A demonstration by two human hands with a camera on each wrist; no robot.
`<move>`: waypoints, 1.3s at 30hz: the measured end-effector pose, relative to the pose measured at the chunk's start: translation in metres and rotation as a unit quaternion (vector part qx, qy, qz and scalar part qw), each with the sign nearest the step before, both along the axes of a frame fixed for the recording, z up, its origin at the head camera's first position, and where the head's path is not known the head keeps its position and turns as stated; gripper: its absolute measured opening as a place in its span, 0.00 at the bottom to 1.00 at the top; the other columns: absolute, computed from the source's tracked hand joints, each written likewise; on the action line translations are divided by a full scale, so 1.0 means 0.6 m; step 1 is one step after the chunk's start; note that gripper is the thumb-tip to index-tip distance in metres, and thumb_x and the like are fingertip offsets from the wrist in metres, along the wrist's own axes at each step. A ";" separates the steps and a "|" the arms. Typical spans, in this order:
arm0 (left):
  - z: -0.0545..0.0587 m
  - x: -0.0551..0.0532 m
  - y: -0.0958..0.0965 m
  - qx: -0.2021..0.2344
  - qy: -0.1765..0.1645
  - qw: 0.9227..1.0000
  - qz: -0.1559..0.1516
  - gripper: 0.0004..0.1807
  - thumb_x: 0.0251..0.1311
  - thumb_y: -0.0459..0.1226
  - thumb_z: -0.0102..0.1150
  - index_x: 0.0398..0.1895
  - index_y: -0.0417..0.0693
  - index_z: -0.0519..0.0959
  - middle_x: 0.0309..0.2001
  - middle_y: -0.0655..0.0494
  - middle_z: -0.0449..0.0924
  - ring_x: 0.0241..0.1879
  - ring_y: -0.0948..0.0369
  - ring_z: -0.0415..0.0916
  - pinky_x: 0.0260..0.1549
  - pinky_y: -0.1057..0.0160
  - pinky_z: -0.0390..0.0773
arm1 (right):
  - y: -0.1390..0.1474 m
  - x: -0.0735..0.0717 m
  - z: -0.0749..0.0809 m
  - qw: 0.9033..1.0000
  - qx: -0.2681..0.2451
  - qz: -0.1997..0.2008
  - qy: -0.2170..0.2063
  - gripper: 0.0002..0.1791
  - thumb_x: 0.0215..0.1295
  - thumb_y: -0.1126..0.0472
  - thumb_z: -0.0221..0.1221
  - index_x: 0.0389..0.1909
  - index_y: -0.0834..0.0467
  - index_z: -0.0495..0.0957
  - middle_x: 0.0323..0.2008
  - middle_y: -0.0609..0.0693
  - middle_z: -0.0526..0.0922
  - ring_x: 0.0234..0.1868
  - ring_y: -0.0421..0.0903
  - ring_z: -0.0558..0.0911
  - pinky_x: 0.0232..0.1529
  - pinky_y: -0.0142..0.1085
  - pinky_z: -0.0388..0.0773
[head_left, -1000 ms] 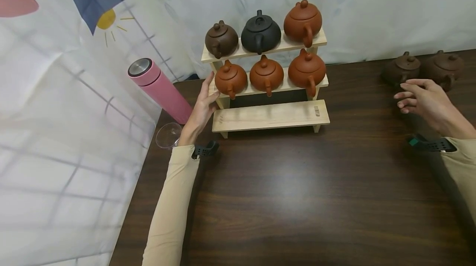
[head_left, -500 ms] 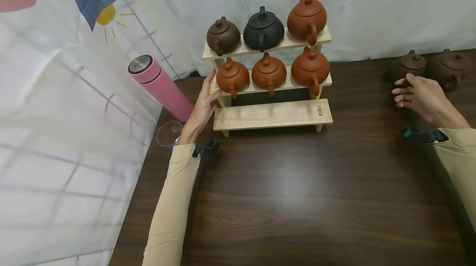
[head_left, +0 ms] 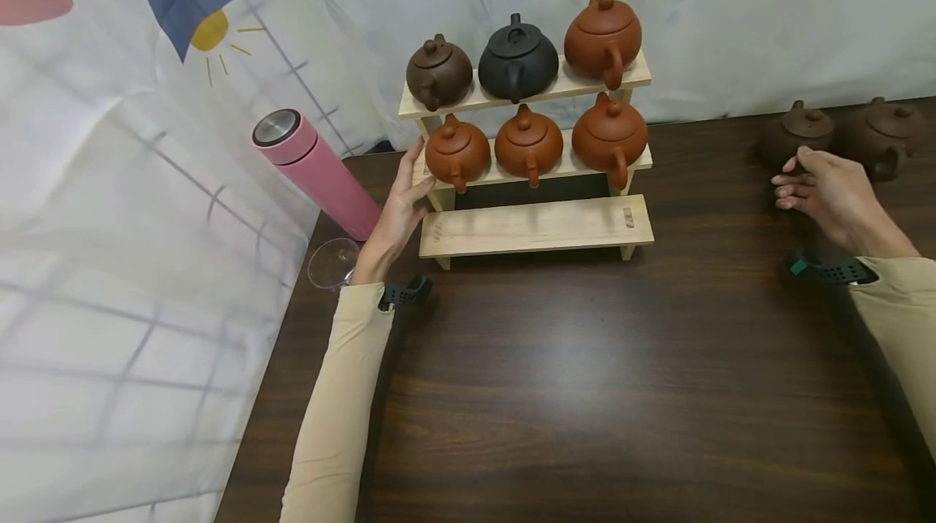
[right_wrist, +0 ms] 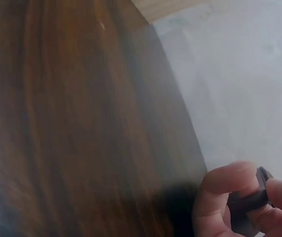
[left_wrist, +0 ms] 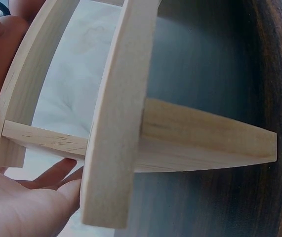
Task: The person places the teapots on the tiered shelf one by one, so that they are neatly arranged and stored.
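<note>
A pale wooden tiered stand (head_left: 537,228) holds several teapots on its upper two shelves. My left hand (head_left: 398,210) grips the stand's left side, below a small orange-brown teapot (head_left: 457,151). In the left wrist view, the fingers (left_wrist: 57,173) reach behind the upright and the thumb lies at the shelf's end. Far right, my right hand (head_left: 834,190) pinches the handle of a dark brown teapot (head_left: 800,131). The right wrist view shows curled fingers (right_wrist: 229,177) and thumb round that dark handle (right_wrist: 249,201); the teapot's body is mostly hidden there.
Close beside the held teapot stands another dark brown teapot (head_left: 885,133). A pink thermos flask (head_left: 322,178) and a clear round glass-like piece (head_left: 331,263) are left of the stand. A patterned white curtain (head_left: 731,28) hangs behind the dark wooden table (head_left: 585,393).
My right fingers have closed in on the teapot's handle, and that teapot has shifted slightly left. My left hand stays on the stand. The head view has shifted a little.
</note>
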State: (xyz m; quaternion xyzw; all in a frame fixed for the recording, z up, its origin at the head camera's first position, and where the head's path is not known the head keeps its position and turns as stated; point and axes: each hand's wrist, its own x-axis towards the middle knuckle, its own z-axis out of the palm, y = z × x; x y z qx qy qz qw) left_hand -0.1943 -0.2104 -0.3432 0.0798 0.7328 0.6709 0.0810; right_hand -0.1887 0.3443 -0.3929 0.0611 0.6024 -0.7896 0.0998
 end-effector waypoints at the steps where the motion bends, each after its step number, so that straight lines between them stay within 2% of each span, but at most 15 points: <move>1: 0.000 0.000 0.000 0.001 0.001 1.000 0.000 0.41 0.78 0.39 0.41 0.87 0.56 0.36 0.85 0.57 0.24 0.82 0.50 0.29 0.71 0.25 0.38 | -0.002 0.003 0.000 1.000 0.002 -0.001 0.004 0.17 0.83 0.52 0.48 0.39 0.59 0.78 0.34 0.49 0.82 0.34 0.43 0.83 0.34 0.31 0.80; 7: 0.001 0.001 0.002 0.002 0.000 1.000 0.000 0.41 0.78 0.39 0.41 0.87 0.56 0.36 0.85 0.57 0.23 0.82 0.48 0.31 0.71 0.25 0.37 | -0.025 0.021 0.021 0.999 0.000 -0.014 0.037 0.16 0.82 0.53 0.50 0.40 0.61 0.76 0.34 0.50 0.82 0.32 0.44 0.82 0.31 0.32 0.79; 11: 0.002 0.001 0.000 0.001 0.001 1.000 0.001 0.40 0.78 0.38 0.40 0.87 0.55 0.36 0.85 0.57 0.23 0.82 0.48 0.30 0.71 0.25 0.37 | -0.051 0.036 0.057 0.995 0.014 -0.029 0.092 0.16 0.82 0.52 0.52 0.41 0.62 0.75 0.33 0.51 0.81 0.28 0.44 0.79 0.25 0.34 0.73; 16: 0.003 0.001 -0.002 0.003 -0.001 1.000 -0.001 0.40 0.79 0.39 0.40 0.87 0.57 0.36 0.85 0.58 0.24 0.82 0.49 0.31 0.71 0.26 0.37 | -0.089 0.061 0.105 0.985 0.032 -0.011 0.171 0.16 0.82 0.54 0.51 0.42 0.65 0.74 0.33 0.53 0.80 0.25 0.45 0.75 0.21 0.37 0.65; 19: 0.004 0.001 -0.001 0.002 -0.001 1.000 -0.005 0.41 0.78 0.40 0.42 0.87 0.57 0.36 0.85 0.58 0.23 0.82 0.50 0.29 0.71 0.25 0.37 | -0.111 0.079 0.131 0.980 0.016 0.019 0.199 0.16 0.83 0.56 0.50 0.42 0.67 0.73 0.34 0.55 0.78 0.25 0.47 0.74 0.20 0.40 0.62; 24: 0.003 0.000 0.000 0.003 0.001 1.000 -0.008 0.42 0.77 0.40 0.42 0.87 0.56 0.36 0.85 0.58 0.24 0.82 0.52 0.26 0.71 0.25 0.38 | -0.156 0.111 0.173 0.973 0.003 0.086 0.215 0.16 0.84 0.59 0.48 0.43 0.70 0.72 0.34 0.59 0.77 0.24 0.50 0.71 0.18 0.43 0.59; 26: 0.002 -0.001 0.000 0.001 0.002 1.000 -0.007 0.41 0.77 0.41 0.42 0.87 0.57 0.36 0.85 0.59 0.24 0.82 0.52 0.28 0.71 0.25 0.38 | -0.179 0.124 0.187 0.966 0.007 0.121 0.227 0.16 0.85 0.61 0.47 0.42 0.71 0.72 0.34 0.60 0.77 0.23 0.51 0.71 0.16 0.43 0.60; 29: 0.002 -0.002 0.001 0.002 0.002 1.000 -0.008 0.41 0.78 0.40 0.41 0.87 0.58 0.35 0.85 0.60 0.25 0.82 0.52 0.30 0.71 0.26 0.38 | -0.219 0.139 0.200 0.951 0.011 0.191 0.245 0.16 0.86 0.63 0.43 0.41 0.72 0.70 0.34 0.61 0.77 0.21 0.52 0.71 0.12 0.44 0.61; 33: 0.001 -0.003 0.001 0.005 0.003 1.000 -0.007 0.41 0.77 0.40 0.41 0.87 0.57 0.36 0.85 0.59 0.26 0.82 0.52 0.31 0.71 0.26 0.39 | -0.280 0.161 0.203 0.936 0.013 0.277 0.218 0.17 0.87 0.62 0.41 0.39 0.69 0.70 0.34 0.61 0.76 0.20 0.51 0.71 0.11 0.45 0.63; 39: 0.000 -0.003 0.000 0.002 0.002 1.000 -0.001 0.41 0.77 0.40 0.41 0.87 0.57 0.37 0.85 0.58 0.26 0.82 0.52 0.30 0.70 0.25 0.37 | -0.373 0.183 0.184 0.925 0.065 0.343 0.152 0.20 0.87 0.56 0.45 0.36 0.67 0.70 0.32 0.63 0.75 0.17 0.49 0.71 0.13 0.42 0.71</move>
